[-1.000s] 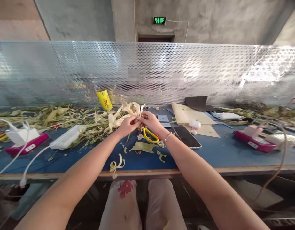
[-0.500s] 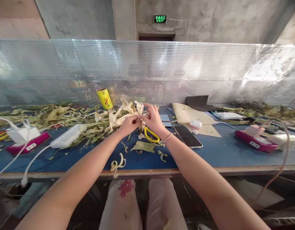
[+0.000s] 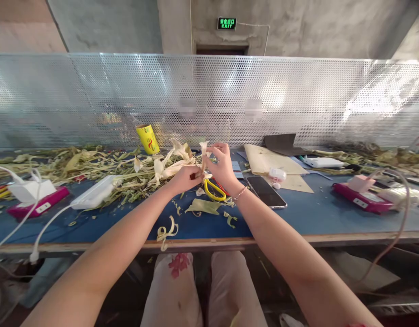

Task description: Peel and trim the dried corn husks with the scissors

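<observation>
A pale, dry corn husk strip [image 3: 204, 149] stands upright between my hands over the middle of the table. My left hand [image 3: 187, 179] pinches its lower end. On the strip's right side, my right hand [image 3: 222, 164] has thumb and fingertips closed on it higher up. Just below the hands lie scissors with yellow handles [image 3: 214, 190], their blades hidden. A heap of dried husks [image 3: 173, 169] spreads left of and behind my left hand. Flat husk scraps [image 3: 203, 206] and curled strips [image 3: 167, 232] lie nearer the table's front edge.
Right of my right hand are a black phone [image 3: 266, 192], a white earbud case [image 3: 277, 174] and beige paper sheets [image 3: 267, 161]. A yellow roll [image 3: 148, 139] leans by the perforated metal screen [image 3: 127, 100]. Corded magenta power strips [image 3: 362, 200] sit at both sides.
My right hand has shifted slightly right and up, its fingers rearranged on the husk strip. The strip now stands narrower and more upright. My left hand has moved slightly right.
</observation>
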Demonstrator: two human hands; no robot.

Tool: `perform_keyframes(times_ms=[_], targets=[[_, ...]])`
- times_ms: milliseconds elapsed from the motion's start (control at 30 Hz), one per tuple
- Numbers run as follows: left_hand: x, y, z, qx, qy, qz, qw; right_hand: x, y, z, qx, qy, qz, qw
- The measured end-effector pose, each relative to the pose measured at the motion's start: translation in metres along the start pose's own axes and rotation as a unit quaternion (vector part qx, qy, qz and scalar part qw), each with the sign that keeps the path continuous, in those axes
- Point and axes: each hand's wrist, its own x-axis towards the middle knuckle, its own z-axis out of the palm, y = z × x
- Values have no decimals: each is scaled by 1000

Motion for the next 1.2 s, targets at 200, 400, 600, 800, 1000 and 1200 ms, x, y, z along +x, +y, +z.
perform_keyframes(times_ms=[200, 400, 600, 800, 1000, 1200], targets=[[0, -4, -1, -27, 18, 0, 999, 7, 3, 0, 322, 14, 304, 897], [3, -13, 6, -197, 73, -106, 972, 5, 2, -3, 451, 0, 342, 825], [5, -15, 10, -321, 128, -158, 925, 4, 8, -1, 400, -29, 300, 866], [3, -17, 10, -251, 87, -127, 956, 2, 9, 5, 254, -82, 191, 945], [4, -16, 9, -248, 78, -118, 958, -2, 8, 7, 178, -158, 105, 965], [5, -14, 10, -250, 85, -117, 957, -1, 7, 5, 190, -186, 113, 957]])
